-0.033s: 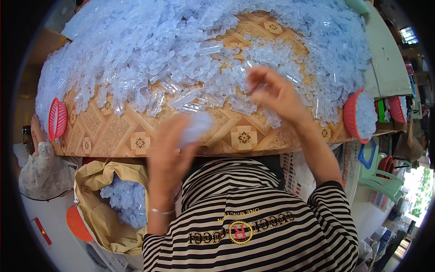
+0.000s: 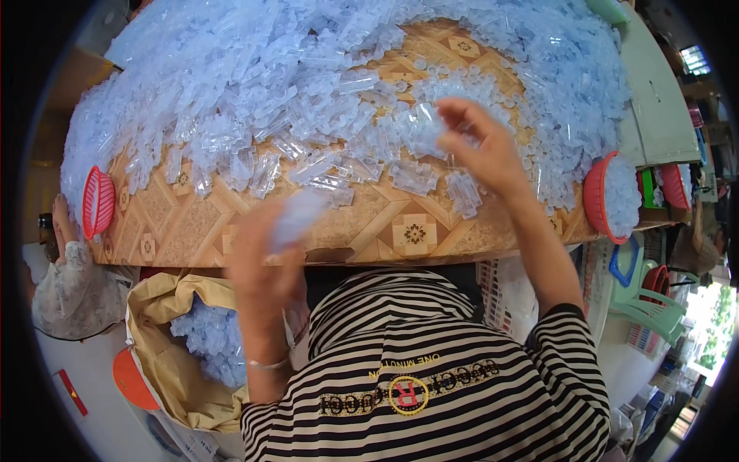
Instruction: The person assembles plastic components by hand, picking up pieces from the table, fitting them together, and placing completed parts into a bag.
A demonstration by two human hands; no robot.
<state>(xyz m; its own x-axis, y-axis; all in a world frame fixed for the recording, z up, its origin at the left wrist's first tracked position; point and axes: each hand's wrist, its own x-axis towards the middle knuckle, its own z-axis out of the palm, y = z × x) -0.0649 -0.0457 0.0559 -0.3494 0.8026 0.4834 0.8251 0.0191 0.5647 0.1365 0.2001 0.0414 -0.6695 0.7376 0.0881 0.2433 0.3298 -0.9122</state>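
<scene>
Blurred by motion, my left hand [image 2: 262, 250] grips a clear plastic piece [image 2: 299, 215] over the table's near edge, to the right of an open cloth-lined bag [image 2: 146, 323] of similar pieces. My right hand [image 2: 489, 150] is above the table with thumb and fingers apart, and nothing shows between them. Around its fingertips lie clear flat plastic pieces [image 2: 414, 177] and small round clear caps [image 2: 462, 81]. A big heap of clear bluish plastic parts [image 2: 231, 85] spreads over the far and left side of the table.
The patterned table [image 2: 416, 235] has a curved near edge. Red baskets stand at its left [image 2: 98, 202] and right [image 2: 596, 196] ends. Another person's arm [image 2: 65, 223] rests at the far left. A green plastic chair [image 2: 647, 304] stands at the right.
My left hand has moved left with the clear plastic piece, nearer the bag. My right hand has shifted slightly right and away from me, its fingers a little further apart.
</scene>
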